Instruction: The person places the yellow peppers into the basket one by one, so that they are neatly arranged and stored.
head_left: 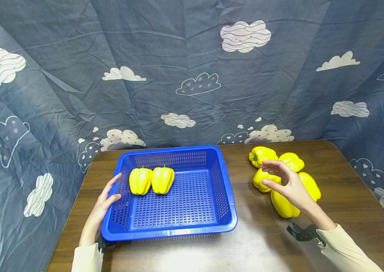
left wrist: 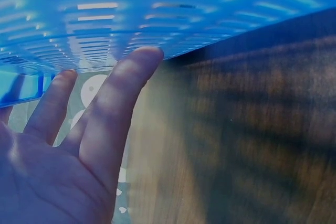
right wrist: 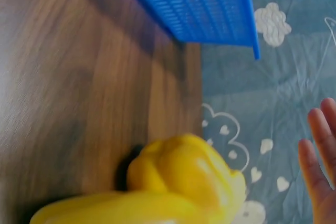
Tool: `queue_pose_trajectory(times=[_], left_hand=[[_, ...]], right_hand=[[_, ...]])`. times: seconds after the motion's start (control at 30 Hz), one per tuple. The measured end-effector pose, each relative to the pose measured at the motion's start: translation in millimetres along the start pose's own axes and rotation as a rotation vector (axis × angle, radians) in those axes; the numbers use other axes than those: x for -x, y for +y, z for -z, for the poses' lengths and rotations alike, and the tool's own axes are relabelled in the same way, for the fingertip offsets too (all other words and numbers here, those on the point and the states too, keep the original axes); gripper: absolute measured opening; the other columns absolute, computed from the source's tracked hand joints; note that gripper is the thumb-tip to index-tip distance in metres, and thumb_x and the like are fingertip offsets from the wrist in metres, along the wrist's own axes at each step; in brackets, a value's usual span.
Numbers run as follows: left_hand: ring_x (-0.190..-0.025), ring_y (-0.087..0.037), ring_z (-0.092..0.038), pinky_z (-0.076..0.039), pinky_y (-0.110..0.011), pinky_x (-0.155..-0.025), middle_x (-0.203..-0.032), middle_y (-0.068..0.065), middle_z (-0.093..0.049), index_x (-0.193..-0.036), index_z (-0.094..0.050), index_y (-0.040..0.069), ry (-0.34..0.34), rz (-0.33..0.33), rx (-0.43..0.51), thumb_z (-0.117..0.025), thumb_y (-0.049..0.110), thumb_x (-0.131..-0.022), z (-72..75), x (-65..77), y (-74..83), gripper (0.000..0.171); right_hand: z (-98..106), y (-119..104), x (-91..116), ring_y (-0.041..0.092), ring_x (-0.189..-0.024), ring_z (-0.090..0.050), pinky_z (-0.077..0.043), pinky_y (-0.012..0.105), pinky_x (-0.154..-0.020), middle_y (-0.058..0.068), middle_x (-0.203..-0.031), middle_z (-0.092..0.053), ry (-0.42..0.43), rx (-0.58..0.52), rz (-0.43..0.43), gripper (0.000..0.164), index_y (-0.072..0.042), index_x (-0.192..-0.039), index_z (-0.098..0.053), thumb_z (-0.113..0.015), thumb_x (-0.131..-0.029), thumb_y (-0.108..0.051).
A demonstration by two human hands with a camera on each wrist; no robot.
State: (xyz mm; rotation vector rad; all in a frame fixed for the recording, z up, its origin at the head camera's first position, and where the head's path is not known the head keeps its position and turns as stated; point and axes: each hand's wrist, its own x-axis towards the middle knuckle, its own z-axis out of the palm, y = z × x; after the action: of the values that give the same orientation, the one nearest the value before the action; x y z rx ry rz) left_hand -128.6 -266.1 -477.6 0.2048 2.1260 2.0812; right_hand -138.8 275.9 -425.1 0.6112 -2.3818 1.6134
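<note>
A blue plastic basket stands on the table with two yellow bell peppers side by side in its left part. My left hand holds the basket's left rim, thumb and a finger reaching over it; in the left wrist view other fingers lie along the outside of the perforated wall. To the right, several yellow bell peppers form a group on the table. Over this group hovers my right hand, thumb and fingers spread apart with nothing between them. It partly hides the peppers below.
The brown wooden table has its back edge against a grey-blue curtain with white cloud prints. Bare wood separates the basket from the pepper group. A dark strap sits at the right wrist.
</note>
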Motion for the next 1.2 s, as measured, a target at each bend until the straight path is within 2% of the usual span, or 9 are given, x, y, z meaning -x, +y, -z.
queue_pose_trajectory(times=[0.17, 0.33, 0.57, 0.9, 1.1, 1.2], left_hand=[[-0.115, -0.012, -0.049, -0.049, -0.032, -0.084, -0.151, -0.022, -0.016, -0.152, -0.021, 0.017, -0.002, 0.011, 0.007, -0.039, 0.003, -0.097, 0.7, -0.9, -0.1, 0.060], [-0.114, -0.013, -0.050, -0.048, -0.031, -0.084, -0.150, -0.023, -0.018, -0.152, -0.023, 0.017, 0.004, -0.006, 0.018, -0.039, 0.001, -0.097, 0.5, -1.1, -0.4, 0.060], [-0.114, -0.012, -0.050, -0.048, -0.030, -0.084, -0.150, -0.023, -0.018, -0.151, -0.022, 0.016, 0.005, -0.008, 0.026, -0.039, 0.001, -0.097, -0.4, -0.9, 0.1, 0.059], [-0.116, -0.011, -0.046, -0.048, -0.030, -0.085, -0.151, -0.022, -0.016, -0.152, -0.022, 0.015, 0.001, -0.011, -0.004, -0.039, 0.002, -0.096, -0.4, -0.4, 0.0, 0.060], [-0.116, -0.011, -0.047, -0.048, -0.030, -0.084, -0.151, -0.023, -0.016, -0.152, -0.021, 0.015, 0.001, -0.012, -0.008, -0.039, 0.002, -0.097, 0.3, -0.4, -0.5, 0.060], [-0.116, -0.011, -0.047, -0.048, -0.030, -0.085, -0.152, -0.022, -0.015, -0.152, -0.021, 0.015, 0.001, -0.010, -0.008, -0.039, 0.002, -0.097, 0.5, -0.3, -0.7, 0.059]], right_hand=[[9.7, 4.3, 8.8, 0.010, -0.106, -0.056, -0.042, 0.015, -0.088, 0.001, -0.113, -0.059, 0.016, 0.053, -0.009, 0.050, 0.007, -0.127, -0.050, -0.067, -0.080, 0.013], [17.1, 10.2, 16.3, 0.008, -0.105, -0.057, -0.041, 0.015, -0.089, 0.009, -0.113, -0.060, 0.019, 0.068, 0.001, 0.049, 0.009, -0.125, -0.050, -0.066, -0.079, 0.015], [25.2, 20.3, 30.6, 0.004, -0.106, -0.055, -0.037, 0.014, -0.089, -0.001, -0.114, -0.062, 0.034, 0.101, -0.063, 0.049, 0.007, -0.125, -0.051, -0.068, -0.080, 0.011], [35.8, 30.3, 51.2, 0.000, -0.107, -0.051, -0.034, 0.011, -0.090, 0.003, -0.113, -0.061, 0.057, 0.194, -0.132, 0.044, 0.000, -0.123, -0.056, -0.071, -0.081, 0.003], [42.9, 35.0, 62.4, -0.007, -0.111, -0.046, -0.033, 0.009, -0.090, -0.008, -0.118, -0.058, 0.039, 0.232, -0.149, 0.046, 0.000, -0.124, -0.055, -0.071, -0.082, 0.001], [45.7, 37.0, 67.3, -0.009, -0.110, -0.045, -0.034, 0.007, -0.087, -0.011, -0.121, -0.056, 0.014, 0.247, -0.191, 0.048, -0.001, -0.126, -0.053, -0.072, -0.083, -0.004]])
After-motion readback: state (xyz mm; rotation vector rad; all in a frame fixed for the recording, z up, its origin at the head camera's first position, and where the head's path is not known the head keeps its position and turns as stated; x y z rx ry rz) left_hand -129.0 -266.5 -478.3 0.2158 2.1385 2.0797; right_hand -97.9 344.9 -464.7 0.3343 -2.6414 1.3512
